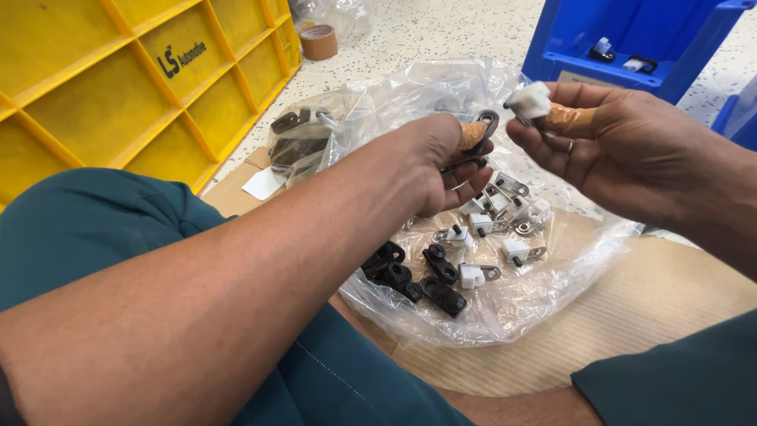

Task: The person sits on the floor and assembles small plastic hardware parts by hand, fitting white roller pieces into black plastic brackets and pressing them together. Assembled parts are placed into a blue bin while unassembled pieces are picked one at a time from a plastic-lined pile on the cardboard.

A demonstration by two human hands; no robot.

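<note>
1. Nearest the lens, a bare forearm (197,300) sweeps in from the near left over teal trouser legs (95,229), reaching out toward the middle of the scene.
2. At its end, the left hand (441,170) has its grip clenched on a black clip (482,136), pinched between a thumb wrapped in tan tape and the curled fingers.
3. Over on the right, the right hand (623,146) grasps a small white plastic part (530,100) between a taped thumb and the fingertips; a ring shows on one finger.
4. Clip and white part sit just beside each other up in the air, apart by a small gap, above the bag.
5. Below the hands, a clear plastic bag (583,260) lies spread open on brown corrugated cardboard (662,300) on the floor.
6. On the bag, a cluster of white parts with metal tabs (505,221) sits under the hands, and a bunch of loose black clips (414,276) lies nearer, to the left of them.
7. Farther left, a second clear bag (315,134) holds more dark pieces.
8. Far left stands a yellow divided crate (118,79); a roll of brown tape (319,41) rests on the speckled floor beyond it.
9. Far right, a blue bin (631,47) holds a few small parts.
</note>
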